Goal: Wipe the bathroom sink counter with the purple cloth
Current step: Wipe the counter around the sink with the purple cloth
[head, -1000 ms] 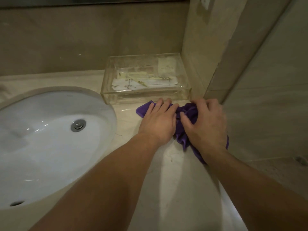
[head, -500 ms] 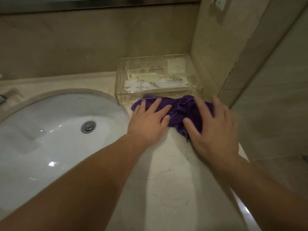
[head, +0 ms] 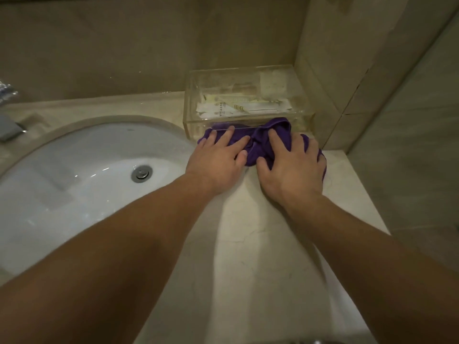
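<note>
Dim warm light, glints on sink (head: 82,175), soft focus, perhaps wide-angle edge bending

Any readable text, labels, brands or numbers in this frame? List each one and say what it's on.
No text can be read.
White paper sachets inside the clear acrylic box: small dark printed marks, too blurred to read.
Square white packet at the box's back: faint print, illegible.
Purple cloth, white oval sink basin, beige marble counter: no markings visible.
</note>
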A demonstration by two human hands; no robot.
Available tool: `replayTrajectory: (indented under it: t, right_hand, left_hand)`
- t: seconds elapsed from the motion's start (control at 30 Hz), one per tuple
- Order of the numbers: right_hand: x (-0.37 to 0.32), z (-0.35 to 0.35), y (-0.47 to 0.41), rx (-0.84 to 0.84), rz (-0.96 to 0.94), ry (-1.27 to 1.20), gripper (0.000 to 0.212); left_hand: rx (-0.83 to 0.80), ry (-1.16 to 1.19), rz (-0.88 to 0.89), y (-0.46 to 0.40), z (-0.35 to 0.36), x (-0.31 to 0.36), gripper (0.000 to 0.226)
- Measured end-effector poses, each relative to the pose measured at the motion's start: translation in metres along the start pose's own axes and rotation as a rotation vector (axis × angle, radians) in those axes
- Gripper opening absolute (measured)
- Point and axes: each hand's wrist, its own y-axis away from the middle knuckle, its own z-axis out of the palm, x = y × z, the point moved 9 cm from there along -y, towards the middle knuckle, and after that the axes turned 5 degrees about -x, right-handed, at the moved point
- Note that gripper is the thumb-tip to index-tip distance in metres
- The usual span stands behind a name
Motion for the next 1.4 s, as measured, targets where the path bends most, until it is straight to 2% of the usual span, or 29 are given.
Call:
replayTrajectory:
  t: [0.3,0.63,0.9,1.1,1.4]
  right_hand:
    - [-0.002,0.004,0.017,0.018,-0.216,-0.007,0.061]
    - [0.011,0.003,0.051,0.003,-0.311,-0.012,0.06]
    - [0.021,0.003,0.079,-0.023,-0.305,0.033,0.062]
    - [0.03,0.0,0.103,-0.051,-0.374,0.013,0.064]
    - [0.038,0.001,0.142,-0.035,-0.348,0.02,0.067]
  left_hand:
    - [-0.002,0.093,-0.002,0.038,0.009,-0.008,0.05]
    - [-0.012,0.175,-0.018,0.08,0.025,0.005,0.05]
    - [0.027,0.028,-0.046,0.112,0.032,0.022,0.052]
    - [0.032,0.02,-0.058,0.138,0.038,0.031,0.051]
    - [0.039,0.028,-0.024,0.173,0.049,0.037,0.05]
